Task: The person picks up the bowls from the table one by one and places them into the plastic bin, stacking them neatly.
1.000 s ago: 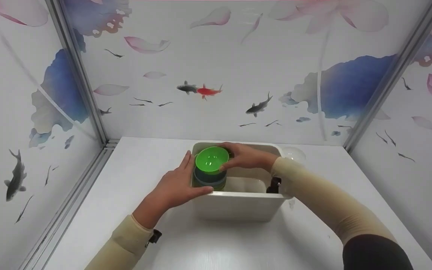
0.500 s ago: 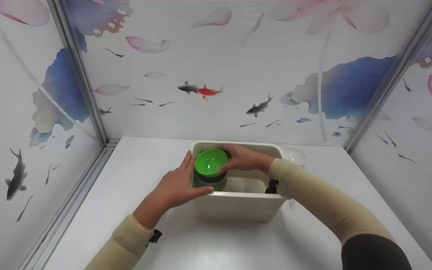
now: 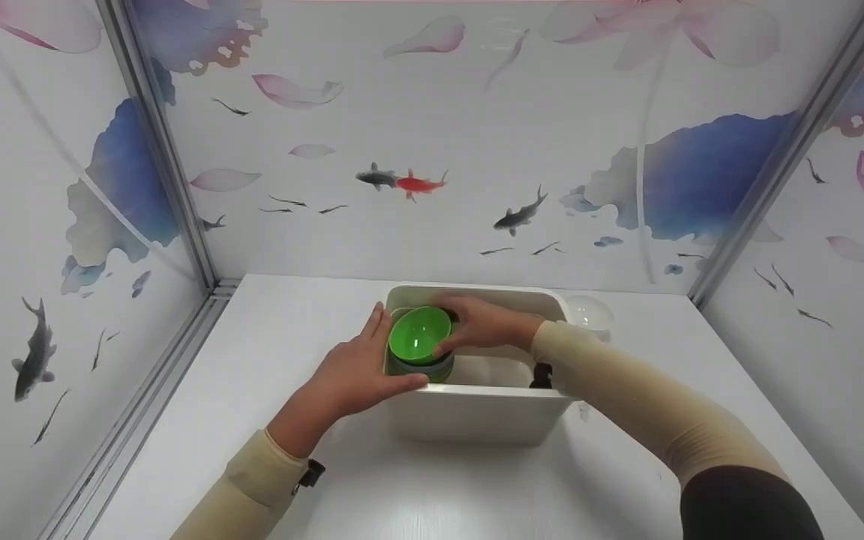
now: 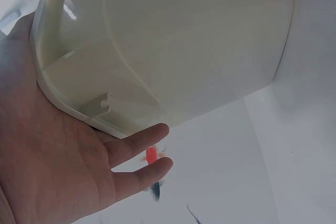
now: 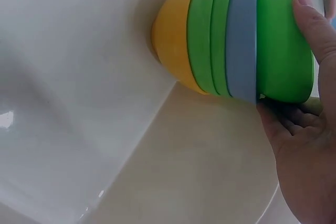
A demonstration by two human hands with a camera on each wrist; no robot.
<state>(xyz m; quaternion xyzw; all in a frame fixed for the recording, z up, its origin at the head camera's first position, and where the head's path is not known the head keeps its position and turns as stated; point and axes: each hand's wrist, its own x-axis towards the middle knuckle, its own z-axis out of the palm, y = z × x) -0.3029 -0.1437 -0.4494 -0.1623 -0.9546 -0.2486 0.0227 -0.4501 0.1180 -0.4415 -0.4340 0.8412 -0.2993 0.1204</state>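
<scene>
In the head view my right hand (image 3: pixel 493 322) grips a bright green bowl (image 3: pixel 418 336) by its right side. Below that bowl is a nested stack, best seen in the right wrist view: a blue-grey bowl (image 5: pixel 242 43), two green bowls (image 5: pixel 206 40) and an orange bowl (image 5: pixel 174 35) at the bottom. The held bowl's base sits inside the blue-grey bowl's mouth. All of this is at the left end of a white bin (image 3: pixel 477 416). My left hand (image 3: pixel 349 375) rests on the bin's left front corner, fingers straight along the side and thumb over the front rim.
A clear round dish (image 3: pixel 591 311) is on the white table (image 3: pixel 282 315), just right of the bin and partly hidden by my right sleeve. White panels printed with fish and petals, such as the back panel (image 3: pixel 312 240), enclose the table.
My right hand has lowered the green bowl onto the stack, slightly leftward, and the bowl now covers more of the blue-grey one. My left hand has stayed on the bin.
</scene>
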